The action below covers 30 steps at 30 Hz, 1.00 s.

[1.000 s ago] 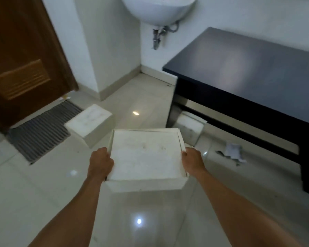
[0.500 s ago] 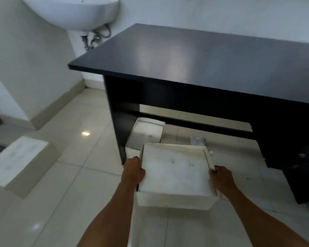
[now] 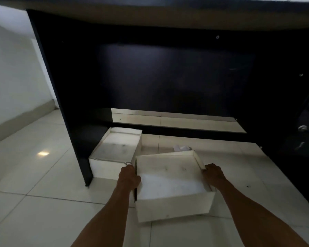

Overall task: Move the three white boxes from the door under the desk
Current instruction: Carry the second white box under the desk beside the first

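I hold a white box (image 3: 169, 182) low over the floor tiles, just in front of the black desk (image 3: 168, 72). My left hand (image 3: 128, 177) grips its left side and my right hand (image 3: 212, 175) grips its right side. The box tilts slightly, its near wall facing me. Another white box (image 3: 116, 148) rests on the floor under the desk, against the inside of the desk's left leg panel (image 3: 68, 122), its near right corner close to my left hand. The third box and the door are out of view.
A crumpled scrap of white paper (image 3: 181, 148) lies on the floor just behind the held box. The desk's right cabinet (image 3: 303, 139) with a lock stands at the right. White wall and skirting (image 3: 16, 122) run along the left.
I have come closer and bent lower, so the desk now fills the view. The held box has moved forward and down, next to the box under the desk. The third box has left the view.
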Motion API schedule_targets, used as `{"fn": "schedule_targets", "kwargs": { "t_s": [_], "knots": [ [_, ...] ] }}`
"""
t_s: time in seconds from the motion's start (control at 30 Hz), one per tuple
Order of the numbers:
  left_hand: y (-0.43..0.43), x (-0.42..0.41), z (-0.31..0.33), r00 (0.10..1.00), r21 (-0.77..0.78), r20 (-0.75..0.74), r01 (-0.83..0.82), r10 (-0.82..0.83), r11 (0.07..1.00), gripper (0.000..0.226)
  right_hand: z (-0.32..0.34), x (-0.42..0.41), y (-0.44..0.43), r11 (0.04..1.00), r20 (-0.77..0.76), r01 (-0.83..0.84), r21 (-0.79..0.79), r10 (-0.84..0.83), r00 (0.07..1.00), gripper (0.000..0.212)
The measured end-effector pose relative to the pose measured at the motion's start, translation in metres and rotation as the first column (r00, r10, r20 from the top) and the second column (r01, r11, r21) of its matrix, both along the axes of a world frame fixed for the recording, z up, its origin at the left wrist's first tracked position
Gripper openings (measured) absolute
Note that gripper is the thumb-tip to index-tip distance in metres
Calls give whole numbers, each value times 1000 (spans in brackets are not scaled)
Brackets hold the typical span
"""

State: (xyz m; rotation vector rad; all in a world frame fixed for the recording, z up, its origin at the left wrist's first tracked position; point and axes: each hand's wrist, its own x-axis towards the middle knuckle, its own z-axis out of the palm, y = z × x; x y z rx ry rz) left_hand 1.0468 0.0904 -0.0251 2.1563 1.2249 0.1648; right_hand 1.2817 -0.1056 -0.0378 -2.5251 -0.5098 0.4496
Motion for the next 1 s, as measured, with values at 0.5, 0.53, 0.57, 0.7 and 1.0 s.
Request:
{"fn": "schedule_targets", "kwargs": {
  "t_s": [0.5, 0.53, 0.57, 0.7, 1.0],
  "knots": [
    [27, 20, -53, 988, -49, 41, -150, 152, 988, 35, -64, 19, 34, 1000, 58, 22, 18, -23, 998, 37],
    [27, 22, -54, 985, -52, 35, -164, 166, 985, 34, -64, 19, 35, 998, 60, 36, 57, -39, 997, 37],
    [26, 24, -53, 983, -63, 19, -182, 184, 981, 33, -64, 18, 34, 991, 72, 62, 115, -70, 995, 35],
    [16, 30, -47, 963, -149, -8, -269, 270, 952, 28, -62, 5, 25, 909, 142, 217, 355, -282, 949, 37],
    [-37, 36, -50, 838, -482, 124, -417, 531, 771, 39, -56, -13, 25, 892, -361, 407, 198, -319, 876, 55]
  ]
}}
